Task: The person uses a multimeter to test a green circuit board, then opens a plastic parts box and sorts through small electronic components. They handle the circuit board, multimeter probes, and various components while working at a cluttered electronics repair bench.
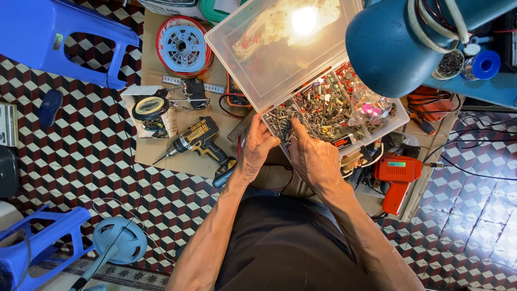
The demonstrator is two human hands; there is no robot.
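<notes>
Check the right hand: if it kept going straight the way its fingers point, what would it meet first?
The right hand points up and slightly left into the clear compartment box. It would probably meet the small electronic parts heaped in the near compartment first; its fingertips already seem among them, though depth is unclear.

— What carries the work here?

— A tiled floor patterned in red, white and black cubes, with a sheet of brown cardboard spread on it in front of me.

— And directly on the cardboard?

— My yellow cordless drill, a red-rimmed wire spool, a magnifier stand, a steel ruler and the clear compartment box. An orange soldering gun lies at its right edge. Blue plastic stools and a small fan stand on the tiles.
</notes>
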